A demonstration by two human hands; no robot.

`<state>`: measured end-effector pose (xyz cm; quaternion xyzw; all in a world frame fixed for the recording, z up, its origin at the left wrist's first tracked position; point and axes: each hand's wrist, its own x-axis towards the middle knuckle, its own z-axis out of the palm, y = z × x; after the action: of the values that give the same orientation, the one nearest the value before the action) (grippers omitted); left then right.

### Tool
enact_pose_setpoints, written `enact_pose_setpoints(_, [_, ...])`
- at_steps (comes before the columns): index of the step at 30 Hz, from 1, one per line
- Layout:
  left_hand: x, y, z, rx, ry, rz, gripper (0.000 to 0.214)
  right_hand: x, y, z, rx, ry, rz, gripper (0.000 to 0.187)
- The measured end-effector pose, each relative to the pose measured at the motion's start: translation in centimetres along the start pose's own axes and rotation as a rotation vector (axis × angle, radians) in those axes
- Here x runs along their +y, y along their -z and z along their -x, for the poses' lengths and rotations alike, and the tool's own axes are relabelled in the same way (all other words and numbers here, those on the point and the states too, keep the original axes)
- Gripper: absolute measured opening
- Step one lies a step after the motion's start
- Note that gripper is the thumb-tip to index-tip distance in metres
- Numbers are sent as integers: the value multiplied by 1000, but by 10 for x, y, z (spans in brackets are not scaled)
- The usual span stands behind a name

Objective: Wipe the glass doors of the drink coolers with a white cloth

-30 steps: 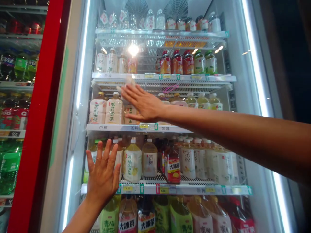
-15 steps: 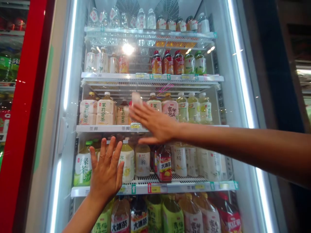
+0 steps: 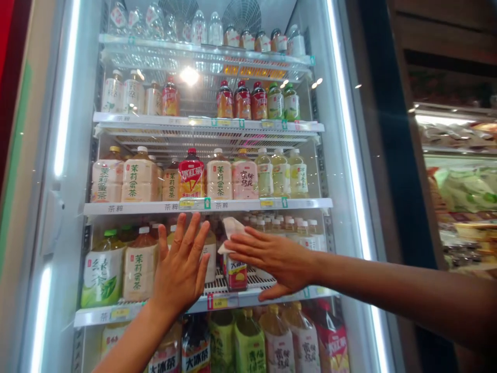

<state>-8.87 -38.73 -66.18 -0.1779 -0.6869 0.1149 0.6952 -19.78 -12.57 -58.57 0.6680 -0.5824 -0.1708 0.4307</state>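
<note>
My left hand (image 3: 181,268) lies flat on the glass door (image 3: 341,171) of a drinks fridge, fingers spread and pointing up, level with the third shelf. My right hand (image 3: 272,258) is pressed flat against the same glass just to its right, fingers pointing left. Under those fingers is a white cloth (image 3: 230,231), of which only the upper corner shows. Behind the glass, tea bottles (image 3: 140,176) fill several white wire shelves. A red-labelled bottle (image 3: 236,272) stands right behind my right fingertips.
White light strips (image 3: 64,98) run down both sides of the fridge door. Another cooler with a red frame (image 3: 8,62) stands at the far left. At the right, past a dark post, open shelves (image 3: 458,176) hold packaged food.
My right hand with the cloth has slid down the glass from the second shelf's height to the third shelf's. My left hand stayed flat on the door. My view has turned to the right.
</note>
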Motion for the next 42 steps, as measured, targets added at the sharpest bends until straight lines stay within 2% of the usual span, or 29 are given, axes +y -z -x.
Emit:
enact_pose_setpoints(1, [5, -3, -4, 0, -8, 4, 69, 3, 1, 7, 16, -46, 20, 103])
enact_pose_setpoints(4, [19, -11, -13, 6, -29, 6, 69, 24, 11, 21, 210, -420, 154, 102])
enact_pose_setpoints(5, [24, -14, -15, 6, -33, 7, 69, 26, 12, 24, 257, -499, 177, 103])
enact_pose_setpoints(6, [28, -17, -17, 3, -37, 9, 69, 24, 11, 26, 264, -509, 173, 106])
enact_pose_setpoints(7, [32, -19, -18, -2, -39, 12, 68, 17, 7, 28, 233, -455, 142, 109])
enact_pose_setpoints(10, [41, -27, -22, -13, -52, 26, 67, -7, -6, 35, 48, -138, -1, 111])
enact_pose_setpoints(11, [43, -29, -23, -15, -57, 27, 68, -8, -8, 38, 17, -88, -22, 110])
enact_pose_setpoints(12, [44, -31, -24, -16, -62, 25, 68, -4, -7, 41, 20, -103, -16, 108])
enact_pose_setpoints(13, [46, -32, -25, -17, -65, 21, 68, 5, -3, 45, 57, -179, 15, 107])
enact_pose_setpoints(16, [49, -34, -29, -29, -62, 14, 68, 31, 9, 53, 261, -557, 146, 104])
enact_pose_setpoints(17, [50, -34, -29, -31, -60, 15, 67, 32, 10, 54, 296, -618, 160, 105])
enact_pose_setpoints(18, [51, -35, -30, -32, -57, 18, 67, 28, 8, 55, 294, -609, 149, 107])
enact_pose_setpoints(19, [52, -35, -31, -33, -57, 23, 67, 18, 3, 56, 252, -532, 116, 108])
enact_pose_setpoints(22, [54, -37, -32, -32, -71, 33, 68, -15, -14, 58, 41, -155, -11, 108])
enact_pose_setpoints(23, [55, -38, -32, -32, -78, 34, 67, -20, -17, 60, 3, -95, -28, 107])
enact_pose_setpoints(24, [55, -38, -32, -35, -81, 32, 67, -19, -17, 61, 6, -107, -24, 106])
enact_pose_setpoints(25, [56, -39, -32, -37, -82, 29, 67, -15, -15, 63, 45, -185, -1, 106])
enact_pose_setpoints(28, [58, -41, -30, -47, -74, 20, 67, 1, -8, 66, 249, -529, 94, 108])
enact_pose_setpoints(29, [59, -41, -30, -48, -73, 18, 68, 2, -7, 68, 274, -562, 98, 110])
enact_pose_setpoints(30, [59, -42, -30, -49, -73, 18, 68, -1, -9, 69, 256, -528, 80, 111])
enact_pose_setpoints(33, [62, -42, -30, -52, -90, 22, 68, -13, -17, 79, 87, -218, -20, 110])
enact_pose_setpoints(34, [62, -42, -31, -53, -95, 22, 68, -13, -17, 84, 55, -168, -29, 108])
enact_pose_setpoints(35, [63, -42, -32, -52, -99, 21, 68, -8, -15, 90, 60, -189, -13, 107])
enact_pose_setpoints(36, [64, -42, -34, -48, -101, 20, 69, -1, -12, 96, 97, -273, 26, 106])
enact_pose_setpoints(39, [66, -43, -37, -37, -110, 24, 69, 20, -2, 110, 268, -639, 179, 103])
enact_pose_setpoints(40, [68, -44, -38, -36, -112, 28, 68, 19, -2, 113, 290, -689, 198, 103])
enact_pose_setpoints(42, [71, -45, -39, -39, -113, 37, 68, 3, -9, 115, 232, -606, 147, 106])
